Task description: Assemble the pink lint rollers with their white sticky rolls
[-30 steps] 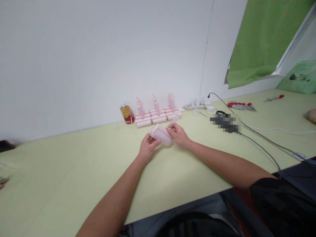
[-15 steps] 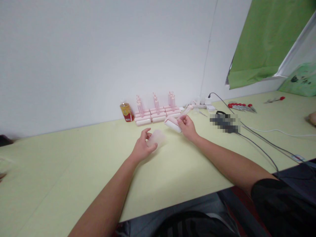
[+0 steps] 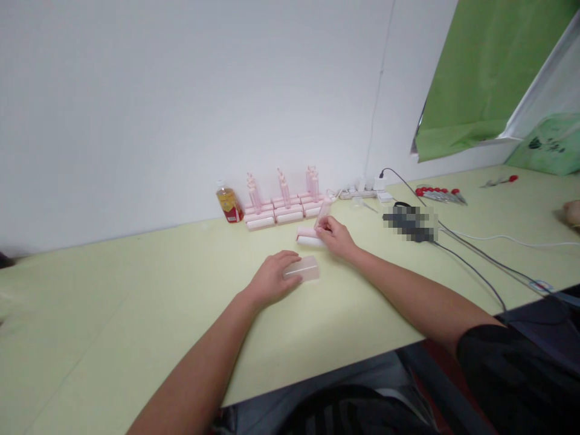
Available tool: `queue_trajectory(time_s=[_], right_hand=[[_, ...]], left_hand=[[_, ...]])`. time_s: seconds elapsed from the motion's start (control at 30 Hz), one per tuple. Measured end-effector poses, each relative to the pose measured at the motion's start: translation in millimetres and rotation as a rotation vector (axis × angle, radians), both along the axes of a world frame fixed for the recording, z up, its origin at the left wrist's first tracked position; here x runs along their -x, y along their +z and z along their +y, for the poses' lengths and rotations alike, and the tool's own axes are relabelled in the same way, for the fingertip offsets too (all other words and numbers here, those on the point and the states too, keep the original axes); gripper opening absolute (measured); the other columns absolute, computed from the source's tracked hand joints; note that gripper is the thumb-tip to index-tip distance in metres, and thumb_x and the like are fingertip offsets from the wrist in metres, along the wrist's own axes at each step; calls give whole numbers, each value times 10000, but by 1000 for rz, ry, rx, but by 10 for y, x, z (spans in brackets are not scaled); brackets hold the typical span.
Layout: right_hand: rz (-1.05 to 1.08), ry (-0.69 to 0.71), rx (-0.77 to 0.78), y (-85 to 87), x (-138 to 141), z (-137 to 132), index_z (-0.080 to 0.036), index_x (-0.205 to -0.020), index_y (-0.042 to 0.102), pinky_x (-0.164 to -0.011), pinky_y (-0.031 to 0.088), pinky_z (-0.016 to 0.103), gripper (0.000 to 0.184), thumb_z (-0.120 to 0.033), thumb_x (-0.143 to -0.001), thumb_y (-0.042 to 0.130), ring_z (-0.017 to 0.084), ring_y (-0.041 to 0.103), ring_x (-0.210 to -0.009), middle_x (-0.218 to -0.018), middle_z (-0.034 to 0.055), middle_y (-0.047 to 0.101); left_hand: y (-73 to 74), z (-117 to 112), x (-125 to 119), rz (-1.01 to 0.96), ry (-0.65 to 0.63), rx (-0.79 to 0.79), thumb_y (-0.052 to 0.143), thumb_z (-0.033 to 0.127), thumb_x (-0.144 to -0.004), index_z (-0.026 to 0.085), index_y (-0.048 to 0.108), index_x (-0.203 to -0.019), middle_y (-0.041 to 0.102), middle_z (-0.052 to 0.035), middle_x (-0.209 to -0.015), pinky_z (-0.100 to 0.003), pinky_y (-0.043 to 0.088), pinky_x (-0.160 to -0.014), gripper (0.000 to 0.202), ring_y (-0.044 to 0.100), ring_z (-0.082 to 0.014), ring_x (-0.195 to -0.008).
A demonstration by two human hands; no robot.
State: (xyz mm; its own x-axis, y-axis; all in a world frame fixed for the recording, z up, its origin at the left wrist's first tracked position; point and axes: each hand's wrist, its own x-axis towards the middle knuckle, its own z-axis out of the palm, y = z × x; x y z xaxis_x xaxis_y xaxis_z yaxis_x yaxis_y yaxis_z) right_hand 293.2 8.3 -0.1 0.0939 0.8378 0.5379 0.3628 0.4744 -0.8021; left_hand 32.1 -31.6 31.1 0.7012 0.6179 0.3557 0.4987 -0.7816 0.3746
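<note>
Down on the tabletop, a translucent plastic cover (image 3: 309,267) lies lengthwise, its left end between the thumb and fingers of my left hand (image 3: 275,278). My right hand (image 3: 336,234) grips a pink-and-white lint roller (image 3: 310,236) where the handle meets the head. The roller's white side faces me, and its clear pink handle (image 3: 323,211) points up and back. Cover and roller are apart, with the roller farther back. Behind them, several similar lint rollers (image 3: 290,212) stand in rows against the wall, handles upright.
A bottle of amber liquid (image 3: 230,204) stands left of the rows. To the right are a power strip (image 3: 357,194), a blurred dark object (image 3: 410,223) with cables, and several red-ended tools (image 3: 441,194). A green bag (image 3: 550,145) sits at the far right.
My left hand has lowered the cover onto the table and turned it to lie flat. My right hand has brought the lint roller slightly left and levelled its head.
</note>
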Motion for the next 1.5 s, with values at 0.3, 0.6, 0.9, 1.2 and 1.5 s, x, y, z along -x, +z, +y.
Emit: queue_trajectory(time_s=[0.3, 0.6, 0.9, 1.2, 1.5], right_hand=[[254, 57, 95, -126, 120, 62, -195, -1026, 596, -797, 492, 325, 278, -431, -888, 648, 187, 607, -845, -896, 19, 660], [628, 156, 311, -82, 270, 20, -146, -1197, 610, -797, 584, 373, 328, -381, -968, 611, 186, 664, -930, -1124, 81, 658], [696, 331, 273, 389, 632, -534, -224, -937, 547, -669, 550, 305, 417, -542, -774, 763, 156, 614, -721, -817, 0, 649], [492, 624, 357, 488, 321, -787, -247, -1021, 584, -530, 522, 274, 388, -593, -859, 655, 132, 606, -623, -820, -7, 658], [246, 792, 499, 268, 271, -741, -189, -919, 592, -465, 409, 204, 363, -331, -717, 858, 94, 527, -510, -618, -66, 553]], left_hand=[[-85, 74, 31, -311, 195, 262, 685, 484, -851, 199, 702, -1181, 714, -95, -1154, -383, 497, -926, 436, 655, -248, -1004], [-278, 291, 84, -515, 342, 369, 598, 548, -900, 132, 640, -1254, 744, -117, -1066, -374, 515, -882, 548, 683, -226, -939], [177, -125, -204, -773, 182, 521, 635, 595, -852, 156, 418, -1434, 710, -108, -1105, -347, 522, -824, 760, 672, -222, -910], [444, -359, 4, -528, -92, 1035, 732, 480, -739, 119, 675, -1198, 700, -65, -846, -238, 353, -544, 586, 546, -149, -617], [378, -223, 48, -195, -207, 996, 735, 404, -771, 180, 725, -1184, 722, -56, -1021, -245, 437, -649, 469, 605, -190, -791]])
